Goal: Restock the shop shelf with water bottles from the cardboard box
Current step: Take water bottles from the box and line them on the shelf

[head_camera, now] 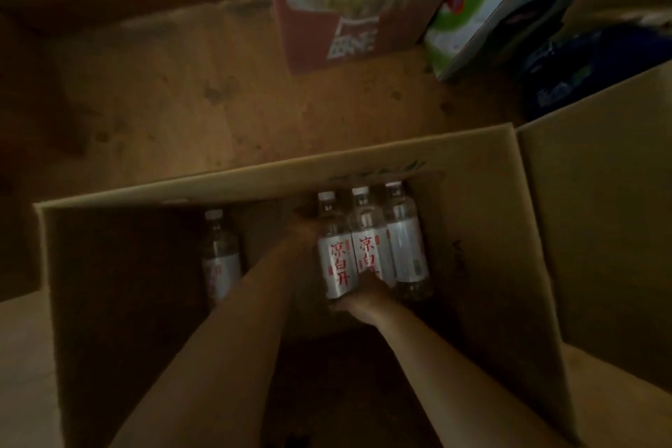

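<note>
Both bare arms reached down into the open brown cardboard box (491, 229). The left hand (307, 229) pressed against three clear white-labelled water bottles (367, 247); its fingers' spread was unclear. The right hand (363, 298) gripped their bases, fingers curled underneath.

Water bottles in an open cardboard box (472, 265)

Three clear, white-capped bottles (367, 244) with white, red-lettered labels lie side by side against the box's far wall, toward its right; a fourth bottle (220, 258) lies apart, toward the left.
</note>
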Demonstrator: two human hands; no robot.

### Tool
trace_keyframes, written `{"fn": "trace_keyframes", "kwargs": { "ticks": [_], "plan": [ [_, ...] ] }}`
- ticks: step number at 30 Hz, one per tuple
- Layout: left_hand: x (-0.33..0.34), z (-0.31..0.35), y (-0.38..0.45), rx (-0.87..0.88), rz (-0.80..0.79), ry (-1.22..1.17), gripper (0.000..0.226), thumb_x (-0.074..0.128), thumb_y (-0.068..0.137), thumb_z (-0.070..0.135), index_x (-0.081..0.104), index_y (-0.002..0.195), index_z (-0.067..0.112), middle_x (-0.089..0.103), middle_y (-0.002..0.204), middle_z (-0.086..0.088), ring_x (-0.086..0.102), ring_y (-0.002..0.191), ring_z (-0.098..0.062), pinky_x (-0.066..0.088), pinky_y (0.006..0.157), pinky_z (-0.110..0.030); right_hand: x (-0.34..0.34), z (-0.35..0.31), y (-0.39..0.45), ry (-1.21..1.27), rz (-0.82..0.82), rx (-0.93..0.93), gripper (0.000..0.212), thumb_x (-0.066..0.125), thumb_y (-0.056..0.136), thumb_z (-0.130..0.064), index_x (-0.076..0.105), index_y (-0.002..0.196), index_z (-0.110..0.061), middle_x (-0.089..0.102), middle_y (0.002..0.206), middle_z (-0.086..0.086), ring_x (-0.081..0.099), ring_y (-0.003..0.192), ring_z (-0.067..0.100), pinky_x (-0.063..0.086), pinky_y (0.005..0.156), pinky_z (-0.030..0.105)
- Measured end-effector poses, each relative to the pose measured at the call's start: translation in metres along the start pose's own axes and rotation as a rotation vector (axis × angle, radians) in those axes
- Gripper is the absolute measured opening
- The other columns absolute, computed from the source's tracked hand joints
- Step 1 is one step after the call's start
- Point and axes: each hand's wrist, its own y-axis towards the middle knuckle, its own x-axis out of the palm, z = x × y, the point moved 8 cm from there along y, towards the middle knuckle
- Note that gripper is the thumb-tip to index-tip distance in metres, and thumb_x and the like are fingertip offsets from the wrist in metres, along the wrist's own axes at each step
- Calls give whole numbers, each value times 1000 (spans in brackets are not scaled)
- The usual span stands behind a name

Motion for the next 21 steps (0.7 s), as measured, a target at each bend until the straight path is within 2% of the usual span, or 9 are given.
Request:
{"fn": "trace_keyframes", "kwargs": {
  "ticks": [2,3,5,7,9,12,15,19,21],
  "plan": [
    [6,-11,24,-7,-9,80,43,77,71,34,66,106,12,70,105,-15,69,92,-27,56,84,-41,8,1,15,17,31,-3,72,75,79,-19,37,139,-15,48,140,6,43,132,26,37,109,39],
    [7,-12,32,15,22,137,39,77,73,35,67,103,11,70,106,-15,68,93,-28,55,87,-43,11,1,20,23,47,-5,74,76,77,-17,36,140,-15,47,140,6,43,133,26,38,109,38],
    [5,-13,45,41,99,238,27,75,78,34,68,94,13,71,102,-13,68,91,-27,55,85,-40,17,-1,27,20,53,-6,81,77,76,-17,32,143,-15,45,143,6,42,134,25,37,108,36],
    [5,-14,50,33,113,323,28,71,81,36,70,92,10,70,102,-15,66,94,-29,54,87,-39,21,0,29,32,31,2,86,79,74,-19,31,145,-14,45,143,7,43,133,26,39,108,36],
    [4,-16,46,32,121,398,30,65,85,38,70,88,8,70,104,-18,66,98,-30,53,87,-36,21,5,30,51,-6,18,81,80,73,-20,38,141,-12,50,139,8,48,128,26,43,105,34],
    [5,-18,23,110,127,577,40,48,96,37,68,100,2,68,107,-17,64,101,-30,43,73,-22,18,9,20,25,-35,-14,76,82,70,-18,45,136,-10,55,134,7,52,125,23,43,96,24],
    [11,-21,-4,234,96,630,35,44,99,24,61,101,-7,66,102,-22,64,97,-33,42,72,-24,14,12,0,37,-39,-14,81,82,70,-18,40,139,-13,51,138,4,46,130,23,40,107,36],
    [8,-11,-51,308,84,751,42,41,99,30,48,117,-7,53,109,-17,61,95,-28,41,76,-24,-2,12,-35,31,7,-50,73,82,67,-19,48,132,-21,55,133,1,48,128,23,43,105,45],
    [10,10,-84,367,58,832,38,38,99,30,51,112,-3,47,101,-11,57,85,-21,39,72,-24,-15,7,-62,27,15,-91,75,84,63,-19,50,130,-22,56,130,0,50,126,22,44,104,44]
  ]
}}
